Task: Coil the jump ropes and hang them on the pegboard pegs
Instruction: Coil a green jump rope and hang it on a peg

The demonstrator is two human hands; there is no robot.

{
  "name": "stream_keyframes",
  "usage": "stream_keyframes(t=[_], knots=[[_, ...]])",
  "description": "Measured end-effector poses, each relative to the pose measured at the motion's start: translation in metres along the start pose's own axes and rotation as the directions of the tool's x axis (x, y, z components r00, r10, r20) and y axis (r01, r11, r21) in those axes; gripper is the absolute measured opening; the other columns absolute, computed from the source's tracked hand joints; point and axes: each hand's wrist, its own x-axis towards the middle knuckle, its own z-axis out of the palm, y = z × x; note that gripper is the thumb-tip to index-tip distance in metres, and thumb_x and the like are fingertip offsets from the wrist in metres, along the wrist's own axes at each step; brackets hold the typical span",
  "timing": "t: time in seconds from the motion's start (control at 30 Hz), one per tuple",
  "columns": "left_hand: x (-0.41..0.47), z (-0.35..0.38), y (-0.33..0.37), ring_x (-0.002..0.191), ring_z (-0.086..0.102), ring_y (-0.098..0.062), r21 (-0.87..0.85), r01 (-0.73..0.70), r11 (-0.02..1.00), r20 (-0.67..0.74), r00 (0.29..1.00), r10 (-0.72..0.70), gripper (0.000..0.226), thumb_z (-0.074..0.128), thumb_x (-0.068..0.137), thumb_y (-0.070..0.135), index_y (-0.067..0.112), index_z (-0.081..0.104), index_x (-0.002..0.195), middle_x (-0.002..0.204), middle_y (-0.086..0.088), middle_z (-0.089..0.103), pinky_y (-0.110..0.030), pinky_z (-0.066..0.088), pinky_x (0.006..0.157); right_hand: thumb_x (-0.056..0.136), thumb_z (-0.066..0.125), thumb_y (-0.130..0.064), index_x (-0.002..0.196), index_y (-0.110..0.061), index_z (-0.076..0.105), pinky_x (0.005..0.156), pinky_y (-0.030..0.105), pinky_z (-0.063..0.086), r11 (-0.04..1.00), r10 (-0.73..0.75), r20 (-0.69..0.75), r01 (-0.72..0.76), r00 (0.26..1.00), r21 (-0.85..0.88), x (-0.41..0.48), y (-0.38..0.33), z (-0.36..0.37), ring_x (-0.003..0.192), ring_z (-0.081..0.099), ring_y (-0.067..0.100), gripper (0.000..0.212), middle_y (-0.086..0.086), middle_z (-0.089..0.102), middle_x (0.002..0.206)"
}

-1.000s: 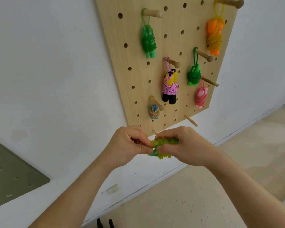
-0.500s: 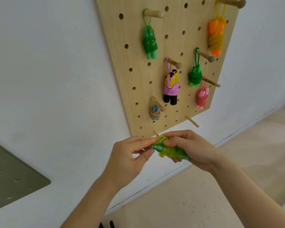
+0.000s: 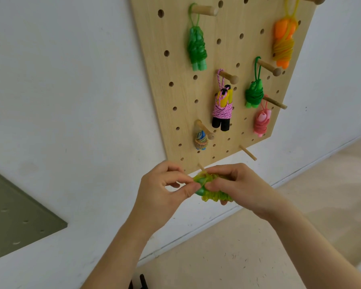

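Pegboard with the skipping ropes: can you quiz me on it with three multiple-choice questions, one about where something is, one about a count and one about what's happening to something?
1. Where on the pegboard does the rope with orange handles hang?
A) top right
B) bottom left
C) centre

2. How many coiled ropes hang on pegs?
A) three
B) six
C) ten

3. The yellow-green rope is:
A) hung on a peg
B) lying on the floor
C) held in both hands

Answers:
1 A, it hangs from the peg at the board's top right corner.
2 B, six bundles hang, each on its own peg.
3 C, the left hand pinches one end and the right hand grips the bundle.
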Motion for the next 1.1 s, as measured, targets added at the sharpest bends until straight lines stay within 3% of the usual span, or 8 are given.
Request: stream_keyframes(t=[0.2,0.4,0.47,0.57,0.67,0.83,0.97,1.1], knots=[[0.0,0.006,0.0,0.095,0.062,-0.007,0.062,-0.141,0.988,0.033,0.99,0.139,0.033,0.076,0.079,0.011,0.036,0.069,0.1,0.097,0.018,0.066,-0.018,0.052,0.075,0.086,0.064,-0.018,0.094,-0.032,0.075,0.062,0.031,0.054,0.98,-0.071,-0.005,0.069,0.997,-0.188,0.0,-0.009,-0.001,0.065,0.058,0.012,0.019,0.005,0.071,0.082],[0.004,0.0,-0.008,0.081,0.055,-0.009,0.399,-0.429,0.81,0.138,0.902,0.41,0.03,0.062,0.085,0.037,0.018,0.073,0.106,0.093,0.007,0.067,-0.021,0.047,0.071,0.084,0.064,-0.025,0.087,-0.034,0.074,0.066,0.037,0.054,0.949,-0.068,-0.033,0.055,0.997,-0.312,-0.001,-0.009,-0.003,0.064,0.056,0.009,0.013,0.0,0.069,0.076],[0.005,-0.004,-0.001,0.07,0.057,-0.009,0.383,-0.377,0.844,0.202,0.925,0.321,0.024,0.066,0.082,0.037,0.022,0.074,0.099,0.083,0.007,0.066,-0.027,0.05,0.063,0.082,0.064,-0.03,0.082,-0.033,0.072,0.067,0.037,0.054,0.918,-0.066,-0.048,0.042,0.997,-0.395,0.0,-0.01,-0.001,0.063,0.058,0.01,0.008,-0.002,0.068,0.072],[0.01,-0.004,0.008,0.068,0.061,-0.006,0.219,-0.046,0.975,0.138,0.99,0.016,0.018,0.081,0.072,0.015,0.03,0.075,0.079,0.074,0.013,0.067,-0.027,0.053,0.065,0.079,0.063,-0.037,0.08,-0.033,0.07,0.067,0.038,0.054,0.866,-0.06,-0.017,0.044,0.998,-0.499,0.0,-0.012,0.005,0.068,0.06,0.014,0.008,-0.002,0.066,0.072],[0.022,-0.009,0.011,0.072,0.058,-0.008,0.185,0.129,0.974,0.183,0.969,-0.163,0.021,0.086,0.065,0.011,0.028,0.074,0.071,0.079,0.007,0.064,-0.03,0.053,0.069,0.08,0.063,-0.039,0.085,-0.032,0.072,0.066,0.034,0.052,0.862,-0.037,0.018,0.041,0.999,-0.505,-0.001,-0.014,0.009,0.069,0.058,0.012,0.012,-0.004,0.066,0.074],[0.022,-0.01,0.016,0.067,0.047,-0.013,0.168,0.156,0.973,0.374,0.904,-0.209,0.026,0.091,0.056,0.016,0.026,0.067,0.06,0.087,-0.005,0.059,-0.03,0.046,0.065,0.079,0.064,-0.037,0.082,-0.028,0.074,0.057,0.027,0.048,0.886,-0.021,0.041,0.037,0.999,-0.462,-0.002,-0.019,0.008,0.056,0.048,0.005,0.014,-0.001,0.063,0.068],[0.019,-0.009,0.012,0.07,0.053,-0.025,0.159,0.142,0.977,0.222,0.959,-0.175,0.026,0.089,0.059,0.011,0.03,0.071,0.059,0.08,0.01,0.058,-0.032,0.048,0.064,0.081,0.065,-0.034,0.083,-0.027,0.074,0.056,0.029,0.049,0.889,-0.022,0.07,0.052,0.997,-0.455,-0.002,-0.023,0.004,0.055,0.048,0.005,0.012,0.003,0.064,0.074],[0.015,-0.014,0.008,0.076,0.057,-0.023,0.097,0.136,0.986,0.282,0.946,-0.158,0.024,0.082,0.069,0.007,0.029,0.074,0.069,0.082,0.005,0.063,-0.041,0.053,0.071,0.083,0.065,-0.026,0.086,-0.026,0.075,0.057,0.028,0.051,0.948,-0.004,0.11,0.039,0.994,-0.317,-0.005,-0.019,0.005,0.06,0.053,0.007,0.011,0.005,0.066,0.077]])
